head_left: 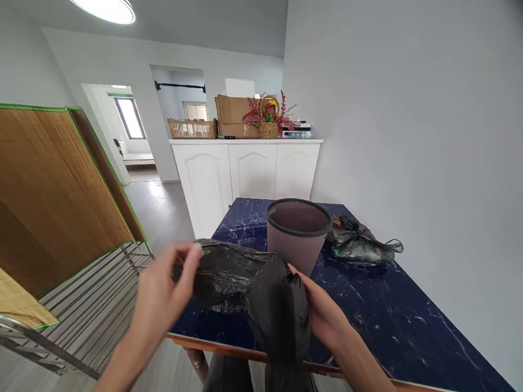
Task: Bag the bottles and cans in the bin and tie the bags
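Note:
A black plastic bag (226,275), crumpled and stretched sideways, is held between my hands above the near edge of the table. My left hand (161,288) is at the bag's left end, slightly blurred, with thumb and fingers curled around its edge. On the other side, my right hand (324,313) grips the bag's right part, its fingers partly hidden behind the plastic. From there a fold of the bag hangs down past the table edge. Just behind the bag stands an upright mauve trash bin (294,247) with a dark rim; its lower part is hidden.
A knotted, filled black bag (362,245) lies right of the bin on the blue marbled table (408,321). Left stands a metal rack (93,305) with bamboo mats (57,190). Behind, a white cabinet (253,171) bears cardboard boxes (232,114) and a flower basket (268,129).

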`<state>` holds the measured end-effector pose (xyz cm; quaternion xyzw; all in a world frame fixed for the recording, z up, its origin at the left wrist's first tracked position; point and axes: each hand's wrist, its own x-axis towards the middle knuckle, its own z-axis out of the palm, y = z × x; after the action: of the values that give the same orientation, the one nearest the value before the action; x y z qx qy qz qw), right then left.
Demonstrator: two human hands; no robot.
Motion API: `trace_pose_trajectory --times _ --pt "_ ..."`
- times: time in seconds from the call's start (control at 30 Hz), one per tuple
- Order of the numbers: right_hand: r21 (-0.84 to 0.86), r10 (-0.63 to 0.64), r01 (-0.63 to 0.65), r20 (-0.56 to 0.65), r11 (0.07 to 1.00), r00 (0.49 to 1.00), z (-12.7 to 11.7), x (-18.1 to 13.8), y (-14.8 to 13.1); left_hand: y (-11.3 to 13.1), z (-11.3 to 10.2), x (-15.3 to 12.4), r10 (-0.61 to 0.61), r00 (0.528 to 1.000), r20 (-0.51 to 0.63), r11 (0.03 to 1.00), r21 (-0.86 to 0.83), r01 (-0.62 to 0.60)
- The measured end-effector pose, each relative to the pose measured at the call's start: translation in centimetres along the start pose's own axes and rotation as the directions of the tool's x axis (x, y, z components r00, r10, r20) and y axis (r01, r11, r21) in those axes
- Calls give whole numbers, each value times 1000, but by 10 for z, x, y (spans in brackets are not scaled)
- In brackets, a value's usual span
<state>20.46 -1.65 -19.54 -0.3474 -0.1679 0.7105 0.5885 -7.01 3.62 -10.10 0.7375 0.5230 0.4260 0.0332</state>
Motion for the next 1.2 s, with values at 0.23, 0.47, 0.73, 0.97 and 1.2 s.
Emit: trace_pose_trajectory --times 0.23,0.47,0.73,0.97,1.2 --pt "18 47 -48 22 999 999 0 25 31 15 56 -81 -67 791 609 854 -375 361" --pt "-220 -51 34 -69 975 996 -53 16 38 -25 23 -56 -442 787 430 559 -553 617" --pt "-941 -382 186 67 283 922 -72 -12 16 -13 -3 -44 -511 774 374 319 -754 575" --pt "-767 -233 575 527 285 817 47 -56 4 24 0 -50 -278 893 353 601 -662 448" --pt "-658 -229 595 560 461 796 69 -40 14 35 -11 -49 -278 896 345 614 -654 442"
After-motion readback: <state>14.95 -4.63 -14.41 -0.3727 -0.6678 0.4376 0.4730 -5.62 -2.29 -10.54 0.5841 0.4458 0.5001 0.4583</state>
